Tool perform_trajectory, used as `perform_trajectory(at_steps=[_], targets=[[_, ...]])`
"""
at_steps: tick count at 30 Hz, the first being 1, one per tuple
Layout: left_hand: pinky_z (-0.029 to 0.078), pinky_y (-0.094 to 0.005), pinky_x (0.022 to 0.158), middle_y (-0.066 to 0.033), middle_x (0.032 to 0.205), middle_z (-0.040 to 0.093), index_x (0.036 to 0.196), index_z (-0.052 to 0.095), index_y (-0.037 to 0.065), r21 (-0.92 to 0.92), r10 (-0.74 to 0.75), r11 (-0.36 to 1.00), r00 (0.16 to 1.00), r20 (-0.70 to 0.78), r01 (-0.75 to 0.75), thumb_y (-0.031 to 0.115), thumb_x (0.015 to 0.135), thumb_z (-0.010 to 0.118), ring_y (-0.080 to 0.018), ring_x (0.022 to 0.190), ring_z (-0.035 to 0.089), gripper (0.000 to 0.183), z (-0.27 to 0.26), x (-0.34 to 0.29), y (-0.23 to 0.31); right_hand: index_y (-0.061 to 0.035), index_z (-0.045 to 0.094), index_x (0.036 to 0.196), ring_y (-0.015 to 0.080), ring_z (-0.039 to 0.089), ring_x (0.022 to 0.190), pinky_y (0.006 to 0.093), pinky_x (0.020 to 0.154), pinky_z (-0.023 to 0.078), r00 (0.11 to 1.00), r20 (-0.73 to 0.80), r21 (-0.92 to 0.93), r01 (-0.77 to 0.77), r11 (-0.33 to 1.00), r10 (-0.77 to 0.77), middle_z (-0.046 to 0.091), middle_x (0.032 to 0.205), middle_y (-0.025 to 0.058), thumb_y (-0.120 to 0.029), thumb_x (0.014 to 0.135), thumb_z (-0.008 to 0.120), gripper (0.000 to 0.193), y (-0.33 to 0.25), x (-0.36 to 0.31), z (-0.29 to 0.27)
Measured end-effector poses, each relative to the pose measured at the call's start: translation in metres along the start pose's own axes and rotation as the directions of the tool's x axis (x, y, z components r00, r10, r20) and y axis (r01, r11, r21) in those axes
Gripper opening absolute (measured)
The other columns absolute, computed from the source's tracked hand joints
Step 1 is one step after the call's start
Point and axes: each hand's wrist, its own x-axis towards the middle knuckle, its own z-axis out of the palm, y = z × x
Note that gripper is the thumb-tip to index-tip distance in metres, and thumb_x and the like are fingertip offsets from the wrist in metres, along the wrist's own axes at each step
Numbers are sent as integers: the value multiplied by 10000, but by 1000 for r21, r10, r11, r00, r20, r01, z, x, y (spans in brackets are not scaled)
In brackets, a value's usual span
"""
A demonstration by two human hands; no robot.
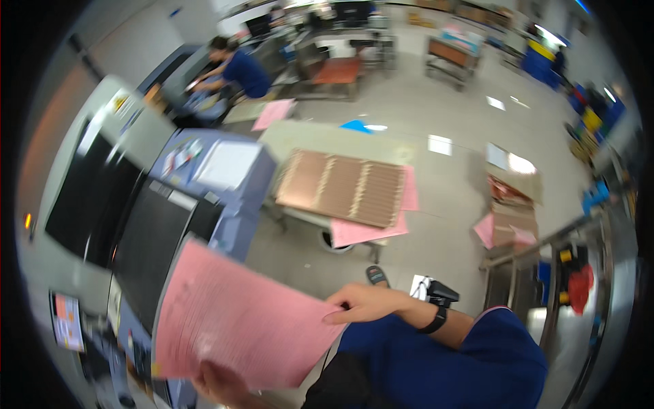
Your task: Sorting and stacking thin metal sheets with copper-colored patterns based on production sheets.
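Observation:
A large pink sheet (238, 313) with rows of fine lines spans the space between my two hands, in front of the machine. My right hand (361, 303), with a black band on its wrist, pinches the sheet's right corner between thumb and fingers. Low in the view, my left hand (219, 383) grips the sheet's near edge; part of its fingers is hidden or blurred. Beyond the sheet, a stack of copper-coloured panels (340, 189) lies on a pale table (300, 136), with pink sheets (368, 230) sticking out from under it.
A machine with a dark bed (151, 238) stands at left, a white pad (227, 164) on its purple-grey side. A monitor (67, 320) is at lower left. A metal rack (507, 286) and an open carton (514, 218) are at right. A person (242, 71) works at far left.

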Motion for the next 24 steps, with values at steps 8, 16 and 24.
perform_trajectory(at_steps=[8, 16, 24], targets=[[247, -223, 420, 11, 562, 396, 756, 528, 89, 102, 50, 994, 996, -77, -42, 75, 811, 635, -81, 477, 361, 121, 64, 21, -6, 26, 435, 614, 133, 313, 479, 345, 458, 287, 971, -232, 28, 59, 998, -51, 310, 491, 57, -276, 824, 603, 404, 10, -6, -21], [212, -240, 398, 41, 488, 321, 637, 436, 116, 196, -3, 981, 999, 43, -6, 177, 841, 640, -72, 430, 300, 295, 100, 62, -59, 4, 400, 595, 84, 291, 502, 308, 451, 260, 920, -388, 54, 80, 995, -53, 281, 519, 0, -274, 872, 587, 434, 23, -2, -68], [230, -234, 392, 58, 471, 281, 582, 358, 155, 181, -44, 983, 988, 146, 17, 189, 834, 662, -70, 427, 284, 396, 179, 85, -98, 27, 584, 728, 119, 433, 527, 320, 494, 353, 841, -541, 16, 28, 999, -15, 487, 543, 78, -281, 815, 605, 321, 29, 19, -140]])
